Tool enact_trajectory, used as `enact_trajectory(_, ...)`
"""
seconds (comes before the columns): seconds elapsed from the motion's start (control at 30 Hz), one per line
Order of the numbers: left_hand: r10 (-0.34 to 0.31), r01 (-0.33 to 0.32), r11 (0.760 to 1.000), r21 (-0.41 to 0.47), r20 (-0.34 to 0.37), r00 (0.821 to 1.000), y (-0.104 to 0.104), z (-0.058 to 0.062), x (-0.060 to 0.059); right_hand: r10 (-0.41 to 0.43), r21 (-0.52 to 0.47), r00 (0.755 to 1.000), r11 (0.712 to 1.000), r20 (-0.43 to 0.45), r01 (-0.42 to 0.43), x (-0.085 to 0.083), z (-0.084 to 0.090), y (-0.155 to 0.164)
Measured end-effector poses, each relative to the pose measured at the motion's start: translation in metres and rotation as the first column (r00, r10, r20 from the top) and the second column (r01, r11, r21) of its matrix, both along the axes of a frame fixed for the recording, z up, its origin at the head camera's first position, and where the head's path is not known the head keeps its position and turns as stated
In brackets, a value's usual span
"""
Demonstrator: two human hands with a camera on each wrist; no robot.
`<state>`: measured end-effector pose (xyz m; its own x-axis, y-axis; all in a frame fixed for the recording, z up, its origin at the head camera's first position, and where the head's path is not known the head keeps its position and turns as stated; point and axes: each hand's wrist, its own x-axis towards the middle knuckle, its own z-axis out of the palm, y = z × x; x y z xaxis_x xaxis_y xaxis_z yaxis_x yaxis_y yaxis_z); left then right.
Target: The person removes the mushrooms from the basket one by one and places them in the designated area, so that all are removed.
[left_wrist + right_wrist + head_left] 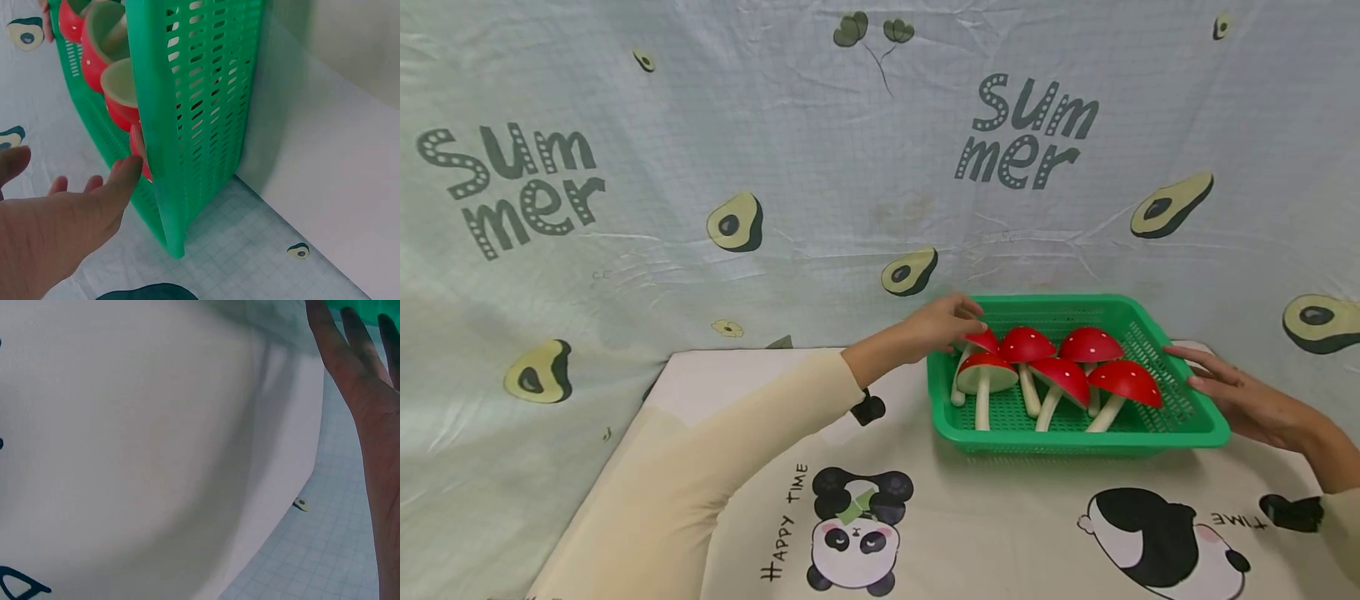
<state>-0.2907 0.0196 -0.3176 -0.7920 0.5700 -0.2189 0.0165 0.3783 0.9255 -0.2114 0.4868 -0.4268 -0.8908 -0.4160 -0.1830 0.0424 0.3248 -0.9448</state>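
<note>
A green plastic basket (pixel 1082 439) stands on the table against the back wall. Inside lie several toy mushrooms (pixel 1027 343) with white-dotted red caps and pale stems. My left hand (pixel 942 323) reaches over the basket's back left corner, beside the leftmost mushroom (pixel 982 339). In the left wrist view, the fingers of that left hand (pixel 69 215) are spread, one fingertip at the rim and cap; whether it touches is unclear. My right hand (pixel 1255 400) is at the basket's right side, fingers extended along the rim. The right wrist view shows this right hand (pixel 369 375) with its fingertips cut off.
A pale cloth with panda prints (pixel 855 542) covers the table (pixel 992 525). Behind it hangs a light curtain (pixel 820 167) with avocado and lettering prints. The table's left edge meets the curtain close to my left sleeve (pixel 737 442).
</note>
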Motion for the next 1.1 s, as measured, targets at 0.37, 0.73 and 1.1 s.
enact_trajectory(0.37,-0.051,0.053,0.987,-0.150,0.020,0.999,0.011,-0.003,-0.008,0.014,0.019,1.000,1.000,0.009,-0.014,0.003,0.002,0.000)
enact_trajectory(0.73,-0.110,0.106,0.916,-0.386,0.012,0.994,0.026,0.001,-0.011,0.010,0.010,1.000,1.000,0.026,-0.010,-0.002,0.002,0.000)
enact_trajectory(1.1,-0.174,0.184,0.863,-0.470,0.066,0.983,0.036,-0.006,-0.009,0.046,-0.040,0.999,0.998,0.027,-0.045,0.001,0.006,0.000)
